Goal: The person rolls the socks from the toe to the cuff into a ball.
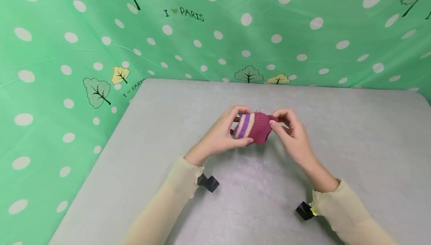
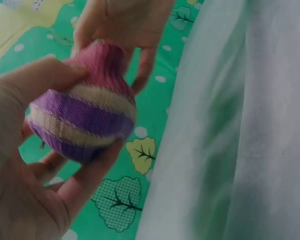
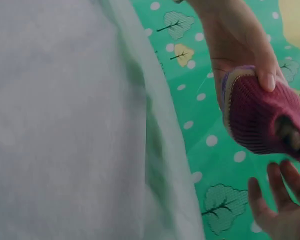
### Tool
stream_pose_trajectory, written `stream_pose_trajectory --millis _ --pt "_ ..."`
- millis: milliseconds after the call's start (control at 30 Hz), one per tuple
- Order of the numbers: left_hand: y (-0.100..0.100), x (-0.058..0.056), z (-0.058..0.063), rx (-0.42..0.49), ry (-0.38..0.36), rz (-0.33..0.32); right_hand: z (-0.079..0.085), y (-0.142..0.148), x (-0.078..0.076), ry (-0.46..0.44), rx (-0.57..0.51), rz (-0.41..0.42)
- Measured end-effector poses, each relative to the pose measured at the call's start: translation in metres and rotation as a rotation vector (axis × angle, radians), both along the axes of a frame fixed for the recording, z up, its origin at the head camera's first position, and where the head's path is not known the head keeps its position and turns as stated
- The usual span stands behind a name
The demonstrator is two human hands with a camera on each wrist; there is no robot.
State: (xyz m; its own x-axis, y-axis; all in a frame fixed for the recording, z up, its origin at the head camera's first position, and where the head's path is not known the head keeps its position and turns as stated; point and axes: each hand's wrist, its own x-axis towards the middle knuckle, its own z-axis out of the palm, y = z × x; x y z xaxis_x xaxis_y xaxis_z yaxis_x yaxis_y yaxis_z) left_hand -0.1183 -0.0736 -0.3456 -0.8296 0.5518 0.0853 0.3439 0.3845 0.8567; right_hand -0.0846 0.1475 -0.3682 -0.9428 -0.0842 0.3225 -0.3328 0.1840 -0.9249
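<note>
A balled-up knitted sock (image 1: pixel 260 129) is held above the grey table, a maroon ribbed cuff at one end and purple and cream stripes at the other. My left hand (image 1: pixel 223 134) grips the striped end, thumb on the near side and fingers around the far side. At the cuff's edge, my right hand (image 1: pixel 296 138) pinches the fabric between thumb and forefinger. The left wrist view shows the striped part of the sock (image 2: pixel 85 117) rounded and full. In the right wrist view the cuff opening (image 3: pixel 288 134) faces the right hand, its inside dark and partly hidden.
Under the hands spreads a grey tabletop (image 1: pixel 134 144). Green cloth (image 1: pixel 188 50) with white dots and printed trees hangs behind it and along its left side. A small black device (image 1: pixel 209 183) sits at the left cuff, another black device (image 1: pixel 304 210) at the right.
</note>
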Motion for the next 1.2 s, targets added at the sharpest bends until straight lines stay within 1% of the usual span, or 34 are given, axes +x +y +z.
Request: stream_pose_trajectory --millis 33,100,167,200,267,300,367,467,533,600,667,700,767,833,900,933,1000,1067,1133,1200 --pt "0.001 0.0 0.0 -0.006 -0.007 0.009 0.0 0.001 0.0 0.051 0.017 0.011" --pt "0.003 -0.001 -0.001 -0.01 -0.016 0.033 0.002 0.002 0.0 0.16 0.088 0.045" --pt "0.004 -0.001 -0.001 -0.006 -0.021 0.061 0.003 0.004 -0.001 0.263 0.208 0.078" --pt "0.005 -0.001 -0.002 -0.002 -0.022 0.075 0.003 0.004 -0.002 0.299 0.276 0.088" --pt "0.007 -0.001 -0.003 0.019 -0.037 0.091 0.003 0.005 -0.002 0.341 0.406 0.093" --pt "0.008 -0.001 -0.003 0.035 -0.051 0.093 0.002 0.005 -0.002 0.346 0.451 0.091" --pt "0.009 0.0 -0.004 0.079 -0.098 0.074 0.0 0.006 -0.002 0.327 0.507 0.085" --pt "0.01 0.0 -0.007 0.152 -0.171 0.009 0.0 0.009 -0.003 0.289 0.528 0.069" --pt "0.011 -0.002 -0.008 0.17 -0.183 -0.045 0.001 0.013 -0.005 0.26 0.53 0.063" --pt "0.012 -0.006 -0.009 0.165 -0.16 -0.081 0.004 0.019 -0.01 0.233 0.532 0.062" --pt "0.017 -0.013 -0.009 0.131 -0.122 -0.089 0.006 0.025 -0.016 0.198 0.534 0.07" --pt "0.02 -0.016 -0.009 0.101 -0.099 -0.082 0.006 0.028 -0.02 0.176 0.541 0.077" --pt "0.028 -0.023 -0.011 0.009 -0.055 -0.053 0.005 0.034 -0.026 0.106 0.558 0.096" --pt "0.036 -0.028 -0.016 -0.133 -0.016 -0.019 0.0 0.04 -0.032 0.004 0.597 0.122" --pt "0.044 -0.033 -0.023 -0.29 0.017 -0.008 -0.008 0.044 -0.037 -0.093 0.662 0.156" --pt "0.048 -0.035 -0.026 -0.359 0.03 -0.002 -0.012 0.046 -0.039 -0.13 0.692 0.168" --pt "0.054 -0.038 -0.033 -0.458 0.052 0.002 -0.02 0.05 -0.042 -0.17 0.766 0.179" --pt "0.059 -0.041 -0.037 -0.489 0.064 0.003 -0.025 0.052 -0.045 -0.168 0.824 0.177" --pt "0.061 -0.043 -0.041 -0.486 0.068 0.006 -0.028 0.053 -0.047 -0.15 0.846 0.171" --pt "0.057 -0.044 -0.042 -0.469 0.058 -0.008 -0.029 0.053 -0.047 -0.14 0.849 0.18"
